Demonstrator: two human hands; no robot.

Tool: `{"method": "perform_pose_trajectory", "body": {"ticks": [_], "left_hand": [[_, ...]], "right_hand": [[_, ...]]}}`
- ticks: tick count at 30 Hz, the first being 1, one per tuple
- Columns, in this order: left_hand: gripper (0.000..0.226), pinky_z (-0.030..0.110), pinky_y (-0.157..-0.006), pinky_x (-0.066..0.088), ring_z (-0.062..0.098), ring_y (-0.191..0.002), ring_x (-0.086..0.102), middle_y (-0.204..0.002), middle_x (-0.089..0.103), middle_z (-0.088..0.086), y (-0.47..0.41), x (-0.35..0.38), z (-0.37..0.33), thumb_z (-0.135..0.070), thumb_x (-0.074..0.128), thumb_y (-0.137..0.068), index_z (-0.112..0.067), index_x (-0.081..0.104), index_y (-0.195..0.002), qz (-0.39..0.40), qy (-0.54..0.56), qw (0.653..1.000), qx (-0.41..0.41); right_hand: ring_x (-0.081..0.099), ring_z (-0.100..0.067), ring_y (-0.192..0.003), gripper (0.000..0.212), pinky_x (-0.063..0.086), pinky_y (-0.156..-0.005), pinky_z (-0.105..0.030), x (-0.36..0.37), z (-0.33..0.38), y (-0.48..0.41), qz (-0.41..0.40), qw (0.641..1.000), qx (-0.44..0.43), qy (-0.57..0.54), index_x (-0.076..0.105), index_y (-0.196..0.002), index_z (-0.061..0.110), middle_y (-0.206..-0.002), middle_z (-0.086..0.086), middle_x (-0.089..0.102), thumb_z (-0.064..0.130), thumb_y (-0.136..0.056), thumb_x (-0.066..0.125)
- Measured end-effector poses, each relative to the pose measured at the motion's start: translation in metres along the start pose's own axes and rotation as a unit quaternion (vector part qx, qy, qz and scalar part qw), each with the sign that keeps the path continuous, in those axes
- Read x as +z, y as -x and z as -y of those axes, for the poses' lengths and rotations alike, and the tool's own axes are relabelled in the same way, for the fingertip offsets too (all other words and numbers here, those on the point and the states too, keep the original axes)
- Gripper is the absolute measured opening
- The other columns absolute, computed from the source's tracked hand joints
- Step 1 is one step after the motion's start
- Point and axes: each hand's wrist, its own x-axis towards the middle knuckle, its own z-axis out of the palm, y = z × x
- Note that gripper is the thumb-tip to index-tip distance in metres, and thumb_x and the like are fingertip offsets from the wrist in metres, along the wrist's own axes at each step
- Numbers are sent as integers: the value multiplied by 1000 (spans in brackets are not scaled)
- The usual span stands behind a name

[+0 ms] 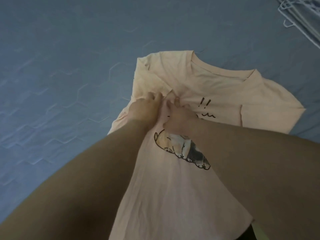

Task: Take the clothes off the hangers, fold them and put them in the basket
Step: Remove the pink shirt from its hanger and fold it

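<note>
- T-shirt (216,94), pale peach with a cartoon print, lies front up on the blue quilted bedcover (60,66) at the centre of the frame. Its collar points toward the top and its hem runs off the lower edge.
- Left hand (145,108) and right hand (178,115) meet just left of the print's exclamation marks. Both have fingers curled into the cloth, pinching the edge of the sleeve side that is turned in over the chest.
- Step in hand, as I judge it: laying the frame-left side inward to make a straight lengthwise fold.
- To do it well, draw the pinched edge flat and keep the fold line parallel to the side seam. Then smooth down toward the hem so nothing bunches under the flap.
- The frame-right sleeve lies spread out. It wants the same fold, so that the two sides match in width.
- Hangers (301,19), white wire, lie in the upper right corner, well apart from the T-shirt.
- Basket is not in view.
</note>
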Motion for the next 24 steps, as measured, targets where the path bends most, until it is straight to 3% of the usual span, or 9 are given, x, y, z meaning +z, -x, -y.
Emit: {"method": "perform_pose_trajectory", "body": {"ticks": [3,6,9,11,14,17,19,21,24], "left_hand": [[47,42,-69,39,39,-105,59,-132,48,11,-6,-5,-9,-32,34,-99,-26,26,-145,46,61,994,-79],[38,40,-68,36,37,-98,60,-121,55,12,-20,-20,-18,-42,27,-102,-16,42,-125,-27,59,994,-85],[29,45,-69,41,39,-101,56,-122,50,15,-34,-38,-21,-26,43,-97,-10,44,-121,-88,45,990,-101],[38,49,-82,45,38,-113,49,-130,45,16,-42,-39,-25,-28,50,-96,-8,44,-127,-46,26,991,-120],[42,51,-92,46,38,-121,48,-138,43,16,-51,-38,-28,-32,39,-99,-9,45,-134,36,0,990,-133],[42,48,-88,46,39,-118,53,-131,52,16,-61,-42,-25,-31,37,-97,-13,46,-134,57,-17,989,-133],[45,47,-88,48,40,-114,55,-128,56,17,-67,-43,-17,-35,36,-94,-13,45,-133,93,20,987,-133],[53,49,-95,48,38,-107,57,-128,56,17,-58,-42,-17,-44,33,-90,-10,49,-127,101,78,984,-121],[46,48,-104,40,38,-119,48,-135,49,15,-13,-30,-8,-33,52,-92,-9,46,-131,-52,123,978,-162]], "right_hand": [[17,-31,-147,76,25,-116,-39,-2,-15,10,-35,995,-26,-89,15,-157,23,-165,-1,3,25,-91,54],[43,-28,-130,51,42,-103,-40,-5,-30,24,-176,976,-62,-114,41,-142,19,-146,-5,42,14,-92,50],[45,-28,-121,43,44,-94,-40,-15,-61,37,-305,949,-30,-74,47,-133,19,-137,-4,47,12,-91,49],[45,-28,-118,41,41,-93,-40,-25,-87,44,-350,935,6,-58,50,-130,18,-134,-6,47,9,-90,48],[46,-31,-116,39,37,-92,-41,-38,-119,52,-398,913,80,-43,52,-124,19,-130,-8,48,6,-87,48],[46,-32,-120,40,38,-95,-43,-52,-145,54,-407,887,197,-91,48,-124,18,-132,-10,45,4,-87,46],[48,-34,-120,41,41,-95,-45,-53,-156,54,-355,892,250,-125,44,-130,15,-137,-11,41,8,-90,47],[52,-36,-118,43,44,-95,-46,-46,-164,61,-303,908,249,-149,41,-135,14,-141,-11,37,13,-93,51],[49,-34,-123,46,38,-102,-45,-22,-163,84,-333,922,184,-73,42,-135,17,-149,-9,32,15,-91,54]]}}
